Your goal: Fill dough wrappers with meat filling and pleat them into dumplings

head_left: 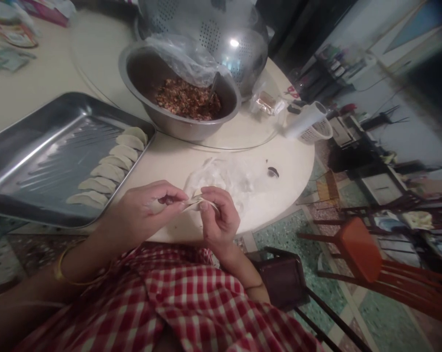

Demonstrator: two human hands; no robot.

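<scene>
Dumpling pinched between both hands at the table edge

Left hand (157, 208): thumb and fingertips closed on one end of a folded dumpling (192, 201). Right hand (221, 215): thumb and fingers closed on the other end, with a pale flap of dough showing beside the thumb. Grip: both hands pinching, the same piece shared between them. Much of the dumpling is covered by fingers; whether its seam is sealed, cannot tell. Position: held near the front edge of the table (294, 190), before a patch of flour (239, 171). A yellow bangle (59, 266) is on the left wrist.

Left side: metal tray (33, 161), with finished-looking dumplings (116, 162) in a slanting row along its right side, neighbours close or overlapping.

Beyond the hands: metal bowl (184, 128) partly filled with reddish-brown filling (184, 98); a utensil handle (214, 84) leans in it. A clear plastic bag (191, 61) lies over the bowl's far rim. A large perforated colander (243, 54) stands behind the bowl.

Right side: a small white basket (318, 131) near the table's edge, a clear roll (306, 120) leaning against it. Orange chair (358, 249) on the floor, apart from the table.
</scene>
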